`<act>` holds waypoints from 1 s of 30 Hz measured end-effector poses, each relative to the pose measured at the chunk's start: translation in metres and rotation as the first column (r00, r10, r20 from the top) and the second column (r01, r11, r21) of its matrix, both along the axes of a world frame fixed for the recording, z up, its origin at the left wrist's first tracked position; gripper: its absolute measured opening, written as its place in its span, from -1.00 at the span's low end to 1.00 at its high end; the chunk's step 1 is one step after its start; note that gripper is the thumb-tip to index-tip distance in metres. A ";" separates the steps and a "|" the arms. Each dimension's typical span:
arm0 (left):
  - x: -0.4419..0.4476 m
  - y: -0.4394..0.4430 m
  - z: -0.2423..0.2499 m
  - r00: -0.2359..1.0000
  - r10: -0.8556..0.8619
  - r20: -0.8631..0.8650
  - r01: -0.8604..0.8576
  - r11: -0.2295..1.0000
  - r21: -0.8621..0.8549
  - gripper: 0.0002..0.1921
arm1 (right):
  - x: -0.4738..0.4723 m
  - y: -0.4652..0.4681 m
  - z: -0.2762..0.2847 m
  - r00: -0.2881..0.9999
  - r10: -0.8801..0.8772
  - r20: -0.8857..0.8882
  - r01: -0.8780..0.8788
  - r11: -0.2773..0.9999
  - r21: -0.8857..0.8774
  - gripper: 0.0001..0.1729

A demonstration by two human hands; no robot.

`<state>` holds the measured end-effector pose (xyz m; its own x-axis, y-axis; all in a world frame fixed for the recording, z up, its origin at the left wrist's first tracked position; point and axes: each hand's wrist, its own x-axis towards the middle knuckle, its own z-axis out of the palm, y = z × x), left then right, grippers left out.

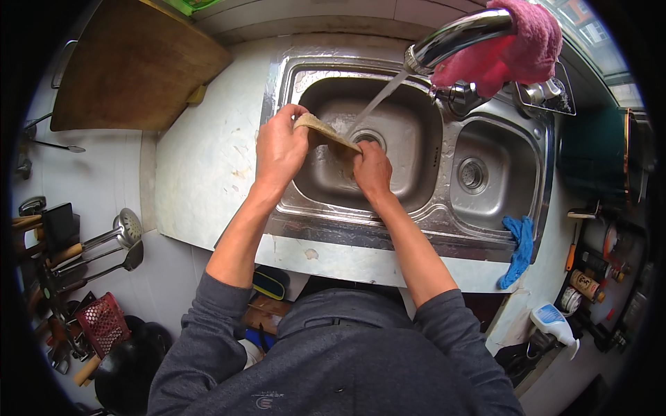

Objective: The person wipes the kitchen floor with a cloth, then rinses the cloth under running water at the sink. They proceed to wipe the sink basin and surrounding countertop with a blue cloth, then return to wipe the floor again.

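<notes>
A tan, rough-looking cloth (325, 128) is stretched between both hands above the larger bowl of a stainless steel double sink (416, 182). My left hand (282, 143) grips its upper left end, near the bowl's left rim. At the lower right end, my right hand (373, 167) pinches the edge, just below the drain. Water (382, 96) runs from the chrome faucet (460, 41) into the bowl, close behind the cloth. Whether the stream touches the cloth cannot be told. The cloth's underside is partly hidden.
A pink towel (541, 41) is draped on the faucet. The smaller bowl (507, 200) lies right, with a blue cloth (516, 249) over its front edge. A wooden board (130, 67) stands at the back left. Ladles (127, 229) hang left; a spray bottle (554, 322) is at the right.
</notes>
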<state>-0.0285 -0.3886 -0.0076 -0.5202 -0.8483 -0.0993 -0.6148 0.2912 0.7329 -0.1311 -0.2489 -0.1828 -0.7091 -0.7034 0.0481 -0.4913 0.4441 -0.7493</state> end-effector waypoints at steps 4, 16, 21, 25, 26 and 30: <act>0.017 -0.009 -0.014 0.996 -0.087 0.036 0.088 0.996 -0.010 -0.71 | -0.012 -0.004 -0.006 0.994 -0.049 0.093 0.051 0.998 -0.026 -0.81; 0.033 0.009 0.012 0.989 0.149 -0.012 -0.073 0.553 0.830 -0.54 | -0.065 -0.068 -0.025 0.925 0.048 0.377 0.009 0.989 -0.148 -0.58; 0.024 0.013 0.006 0.957 0.233 -0.174 0.044 0.476 0.878 -0.57 | -0.070 -0.050 -0.065 0.902 -0.019 0.431 0.047 0.997 -0.055 -0.49; 0.029 0.017 0.009 0.898 0.386 -0.212 0.014 0.456 0.890 -0.58 | -0.021 -0.025 -0.035 0.807 -0.068 0.586 0.054 0.998 0.041 -0.53; 0.029 0.018 0.010 0.890 0.396 -0.226 0.027 0.448 0.893 -0.58 | -0.010 -0.019 -0.029 0.783 -0.053 0.620 0.055 0.998 0.016 -0.54; 0.024 0.023 0.009 0.852 0.449 -0.269 0.076 0.401 0.913 -0.59 | 0.028 0.002 -0.006 0.842 -0.013 0.539 0.100 0.986 -0.132 -0.51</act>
